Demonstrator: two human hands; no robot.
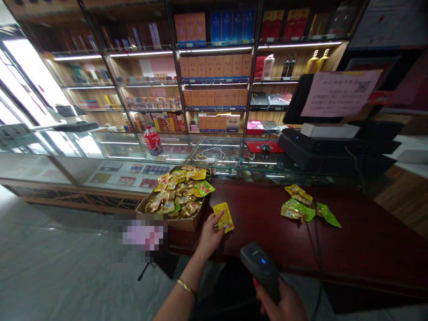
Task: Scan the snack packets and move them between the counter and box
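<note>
My left hand has its fingers on a small yellow snack packet, gripping it by its left side at the wooden counter's surface. In my right hand is a dark handheld barcode scanner with a blue light on top, its head tilted toward the counter. Left of the packet, a cardboard box is heaped with gold, yellow and green snack packets. Several more packets lie in a loose group on the right of the counter.
The dark red wooden counter adjoins a glass display case. A cable crosses the counter on the right. Behind stand a red bottle, a mouse on a red mat, a monitor with a pink notice, and stocked shelves.
</note>
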